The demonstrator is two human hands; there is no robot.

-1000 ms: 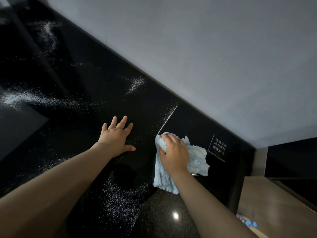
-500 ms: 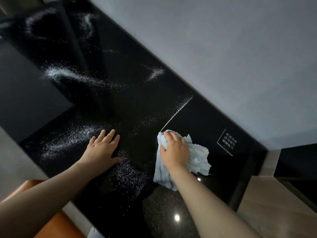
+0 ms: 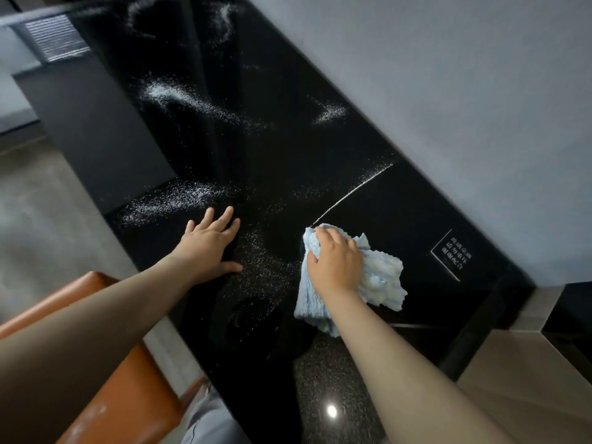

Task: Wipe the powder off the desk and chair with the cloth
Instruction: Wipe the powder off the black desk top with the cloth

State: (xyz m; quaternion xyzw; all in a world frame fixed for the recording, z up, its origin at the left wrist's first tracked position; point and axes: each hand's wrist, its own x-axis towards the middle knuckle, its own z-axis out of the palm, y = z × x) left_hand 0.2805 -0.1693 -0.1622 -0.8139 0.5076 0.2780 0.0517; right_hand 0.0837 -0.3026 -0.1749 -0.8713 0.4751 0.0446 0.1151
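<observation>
One blue cloth (image 3: 381, 277) lies on the black desk (image 3: 288, 149), gripped by our right hand (image 3: 336, 261); our left hand (image 3: 211, 241) rests flat, fingers spread. We count several powder patches (image 3: 173, 94), one orange chair (image 3: 128, 395), grey wall (image 3: 448, 75) behind.

On my screen the desk (image 3: 288, 139) reads glossy black, finely flecked grey near the front edge. The powder (image 3: 173, 94) is white, scattered in speckly streaks and patches plus one thin straight line. The cloth (image 3: 381, 280) is pale blue with a fuzzy ribbed weave, and the chair (image 3: 128, 402) is orange-brown with a few whitish smudges. Plain grey wall (image 3: 448, 91), mottled grey floor (image 3: 48, 219). The little label (image 3: 451, 254) has white lettering in a white outline.
</observation>
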